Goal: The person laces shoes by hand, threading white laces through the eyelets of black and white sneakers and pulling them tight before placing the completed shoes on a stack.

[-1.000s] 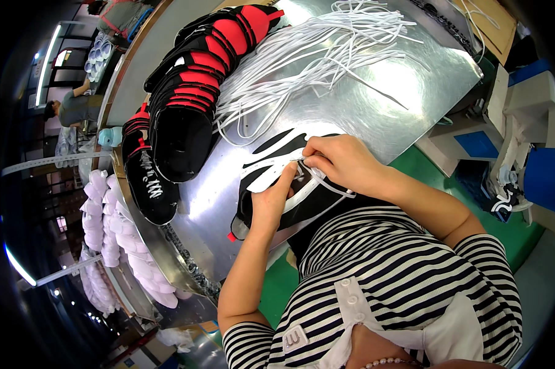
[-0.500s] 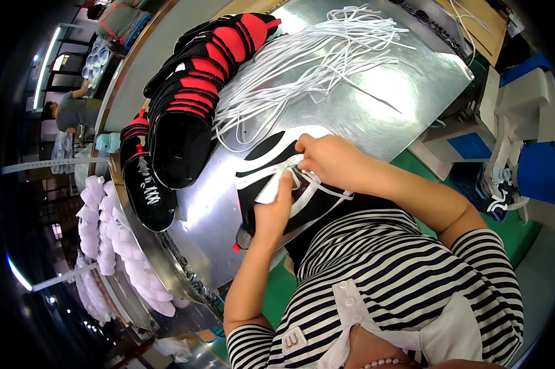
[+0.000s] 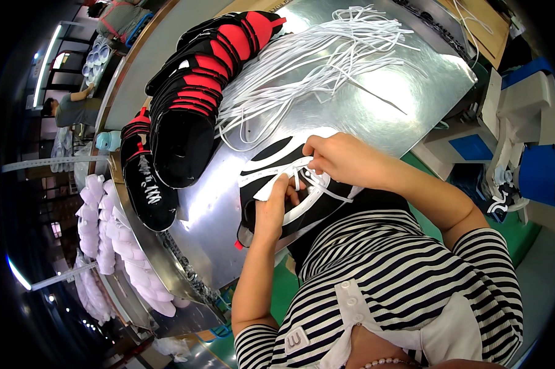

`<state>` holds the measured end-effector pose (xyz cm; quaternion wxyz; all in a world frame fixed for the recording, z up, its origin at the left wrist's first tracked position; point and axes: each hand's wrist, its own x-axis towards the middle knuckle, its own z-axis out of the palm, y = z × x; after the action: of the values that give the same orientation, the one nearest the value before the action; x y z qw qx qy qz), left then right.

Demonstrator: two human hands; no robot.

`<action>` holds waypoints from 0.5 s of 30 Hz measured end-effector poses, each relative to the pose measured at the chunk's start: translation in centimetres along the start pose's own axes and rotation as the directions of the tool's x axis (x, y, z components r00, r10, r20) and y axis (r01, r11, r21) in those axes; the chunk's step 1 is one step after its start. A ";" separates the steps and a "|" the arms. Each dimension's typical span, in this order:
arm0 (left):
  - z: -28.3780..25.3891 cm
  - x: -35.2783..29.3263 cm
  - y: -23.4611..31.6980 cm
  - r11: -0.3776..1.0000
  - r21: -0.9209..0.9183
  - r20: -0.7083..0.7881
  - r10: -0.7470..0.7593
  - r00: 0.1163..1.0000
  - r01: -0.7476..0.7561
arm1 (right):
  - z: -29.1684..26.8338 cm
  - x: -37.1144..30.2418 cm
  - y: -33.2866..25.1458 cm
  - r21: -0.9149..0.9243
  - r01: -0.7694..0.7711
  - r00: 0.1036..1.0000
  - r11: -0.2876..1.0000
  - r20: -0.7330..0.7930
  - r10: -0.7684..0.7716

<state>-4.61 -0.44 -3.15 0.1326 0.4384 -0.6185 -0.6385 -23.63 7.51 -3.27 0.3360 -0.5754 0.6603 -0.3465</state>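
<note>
A black-and-white shoe upper [image 3: 317,211] with a small red tab lies at the table's near edge, in front of my body. My left hand [image 3: 276,206] grips it by the opening, the thumb on the outside and fingers partly inside. Over the eyelet rows my right hand [image 3: 345,161] is closed in a pinch at the white shoelace; its fingertips hide the exact hold. A loop of the shoelace [image 3: 334,194] hangs across the upper below that hand. Beyond both hands, a bundle of loose white shoelaces [image 3: 314,58] spreads over the metal tabletop [image 3: 213,249].
A curved stack of black-and-red shoe uppers [image 3: 188,117] stands on the table's left side. Next to it lies a laced black upper [image 3: 148,190]. Pale pink padded pieces [image 3: 120,246] hang past the left edge. Grey-and-blue bins [image 3: 529,123] stand at the right.
The upper has turned and shifted slightly right. My right hand has moved a little right along the eyelets; the left hand's fingers now show inside the opening.
</note>
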 end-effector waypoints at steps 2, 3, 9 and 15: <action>0.0 0.0 -0.1 1.000 0.002 -0.003 0.001 1.000 -0.001 | 0.3 -0.2 0.3 0.023 -0.011 1.000 1.000 -0.020 0.011; 0.0 0.1 -0.2 1.000 0.011 0.000 -0.004 1.000 0.004 | 0.3 -0.1 0.2 0.022 -0.026 1.000 0.999 -0.011 0.026; 0.3 -0.2 -0.3 1.000 0.007 -0.017 -0.003 1.000 0.003 | 0.7 -0.1 0.4 -0.057 0.000 1.000 0.998 0.002 0.000; 2.6 -1.6 0.1 0.972 0.202 0.000 0.120 0.993 -0.117 | 1.0 1.2 -0.8 -0.163 0.007 0.986 0.987 0.164 0.020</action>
<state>-5.55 2.42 -2.79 0.1290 0.4156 -0.7043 -0.5608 -22.50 6.20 -3.17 0.3422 -0.6256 0.6582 -0.2413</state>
